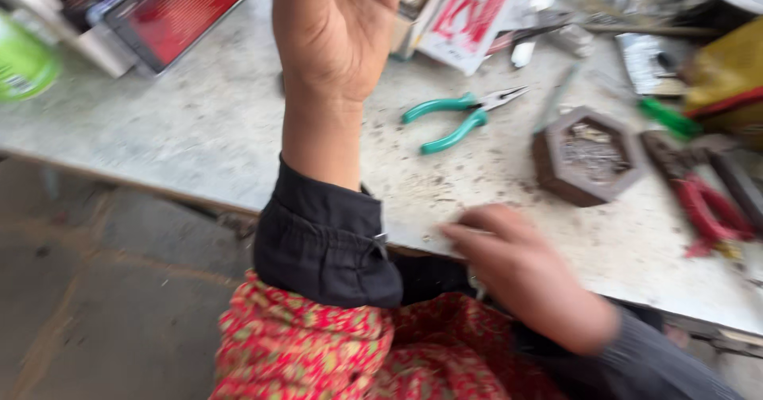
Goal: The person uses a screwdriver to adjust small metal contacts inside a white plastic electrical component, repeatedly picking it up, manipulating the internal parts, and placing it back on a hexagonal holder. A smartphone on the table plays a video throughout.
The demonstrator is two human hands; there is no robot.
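The left hand (338, 26) is raised near the camera, holding nothing visible; its fingers are cropped. The blurred right hand (520, 269) rests at the pale stone tabletop (199, 130) edge, grip unclear. Green-handled needle-nose pliers (459, 115) lie between them, untouched.

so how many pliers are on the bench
2: green-handled pliers lie mid-bench beyond the raised left hand; red-handled pliers lie at the right, past the hexagonal box. The clutter behind may hide more.

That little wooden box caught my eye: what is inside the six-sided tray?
The hexagonal tray holds a heap of small greyish metal bits, too blurred to identify. Whatever lies beneath the heap is covered.
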